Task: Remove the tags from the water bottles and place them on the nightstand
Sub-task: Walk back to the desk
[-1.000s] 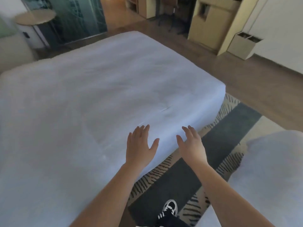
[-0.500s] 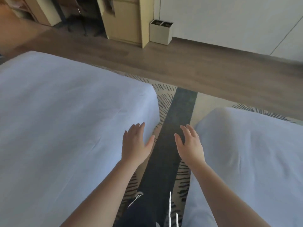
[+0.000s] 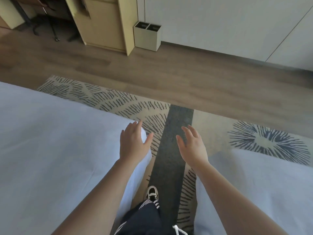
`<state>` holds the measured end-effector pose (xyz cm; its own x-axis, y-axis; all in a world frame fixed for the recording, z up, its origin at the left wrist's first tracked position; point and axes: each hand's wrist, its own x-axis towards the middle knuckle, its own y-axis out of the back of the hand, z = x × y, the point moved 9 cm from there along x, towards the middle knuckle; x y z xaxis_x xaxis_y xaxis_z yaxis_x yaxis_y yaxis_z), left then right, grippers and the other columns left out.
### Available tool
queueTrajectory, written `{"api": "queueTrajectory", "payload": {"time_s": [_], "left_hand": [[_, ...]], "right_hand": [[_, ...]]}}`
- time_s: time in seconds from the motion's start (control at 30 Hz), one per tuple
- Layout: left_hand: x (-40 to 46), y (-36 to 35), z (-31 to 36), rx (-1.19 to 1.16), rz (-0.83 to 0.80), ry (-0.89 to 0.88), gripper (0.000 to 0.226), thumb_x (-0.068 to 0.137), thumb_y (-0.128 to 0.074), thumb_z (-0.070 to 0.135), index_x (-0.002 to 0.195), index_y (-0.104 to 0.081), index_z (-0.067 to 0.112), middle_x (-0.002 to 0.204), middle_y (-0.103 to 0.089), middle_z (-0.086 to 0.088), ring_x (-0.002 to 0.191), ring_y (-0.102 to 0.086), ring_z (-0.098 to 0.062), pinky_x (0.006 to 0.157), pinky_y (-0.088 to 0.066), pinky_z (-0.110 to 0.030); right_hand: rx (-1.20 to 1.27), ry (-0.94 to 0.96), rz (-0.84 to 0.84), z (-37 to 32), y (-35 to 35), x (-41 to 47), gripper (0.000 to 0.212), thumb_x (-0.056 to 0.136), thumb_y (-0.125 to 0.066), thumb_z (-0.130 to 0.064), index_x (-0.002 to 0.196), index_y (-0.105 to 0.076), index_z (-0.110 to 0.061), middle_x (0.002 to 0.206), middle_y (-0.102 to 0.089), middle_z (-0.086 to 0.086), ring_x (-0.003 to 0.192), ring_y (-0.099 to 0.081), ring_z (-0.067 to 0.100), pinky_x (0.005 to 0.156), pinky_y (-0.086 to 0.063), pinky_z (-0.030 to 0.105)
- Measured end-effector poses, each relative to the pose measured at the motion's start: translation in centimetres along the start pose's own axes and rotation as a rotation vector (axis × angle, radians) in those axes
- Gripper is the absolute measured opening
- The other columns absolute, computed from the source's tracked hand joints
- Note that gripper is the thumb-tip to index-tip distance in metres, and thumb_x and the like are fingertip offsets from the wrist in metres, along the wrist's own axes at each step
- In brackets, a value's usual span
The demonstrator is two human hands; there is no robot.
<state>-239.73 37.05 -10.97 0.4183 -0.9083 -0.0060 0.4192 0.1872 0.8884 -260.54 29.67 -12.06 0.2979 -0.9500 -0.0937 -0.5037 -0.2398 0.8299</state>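
Between two white beds we stand on a patterned rug (image 3: pixel 118 102), its dark stripe (image 3: pixel 174 145) running from near to far under us. Our left hand (image 3: pixel 132 145) is held out palm down above the near corner of the left bed (image 3: pixel 50 150), fingers (image 3: pixel 133 128) spread loosely and thumb out to the right, with nothing in its grasp. Our right hand (image 3: pixel 193 146) is raised just to the right of the stripe, near the corner of the right bed (image 3: pixel 262 184), fingers likewise splayed and slack, and it too holds nothing. The two hands are apart, with the stripe showing between them. Below them, one shoe (image 3: pixel 152 194) rests on the rug beside the left bed, with a dark trouser leg (image 3: pixel 144 217) nearer us. Beyond the rug lies a wood floor (image 3: pixel 169 73); far against the wall stands a small two-slot bin (image 3: pixel 147 36), just to the right of a pale wooden cabinet (image 3: pixel 105 22). No water bottles, tags or nightstand appear in view, so we cannot tell where they lie relative to our fingers.
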Motion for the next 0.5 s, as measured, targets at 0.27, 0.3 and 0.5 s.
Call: {"api": "queueTrajectory", "payload": {"time_s": [0.27, 0.3, 0.5], "left_hand": [[17.4, 1.5, 2.5, -0.007, 0.047, -0.006, 0.062, 0.094, -0.048, 0.048, 0.142, -0.041, 0.010, 0.145, -0.046, -0.009, 0.135, -0.037, -0.026, 0.111, -0.029, -0.047], [19.3, 1.4, 2.7, -0.006, 0.047, -0.001, 0.062, 0.093, -0.048, 0.049, 0.142, -0.041, 0.010, 0.144, -0.046, -0.009, 0.135, -0.037, -0.026, 0.111, -0.030, -0.049], [32.2, 0.1, 2.8, 0.023, 0.096, 0.074, 0.067, 0.094, -0.041, 0.055, 0.145, -0.037, 0.013, 0.148, -0.042, -0.007, 0.138, -0.034, -0.024, 0.113, -0.028, -0.048]], "right_hand": [[0.001, 0.013, 0.018, -2.4, 3.3, 17.6, 0.054, 0.097, -0.040, -0.045, 0.144, -0.037, -0.019, 0.154, -0.028, 0.003, 0.142, -0.023, 0.023, 0.111, -0.031, 0.048], [0.002, 0.020, 0.018, -2.6, 3.5, 19.7, 0.053, 0.097, -0.040, -0.044, 0.144, -0.037, -0.018, 0.154, -0.028, 0.004, 0.142, -0.023, 0.023, 0.110, -0.031, 0.048], [-0.002, 0.115, -0.026, -3.7, 3.0, 35.1, 0.052, 0.097, -0.041, -0.043, 0.142, -0.040, -0.019, 0.153, -0.031, 0.004, 0.142, -0.021, 0.022, 0.112, -0.028, 0.045]]}}
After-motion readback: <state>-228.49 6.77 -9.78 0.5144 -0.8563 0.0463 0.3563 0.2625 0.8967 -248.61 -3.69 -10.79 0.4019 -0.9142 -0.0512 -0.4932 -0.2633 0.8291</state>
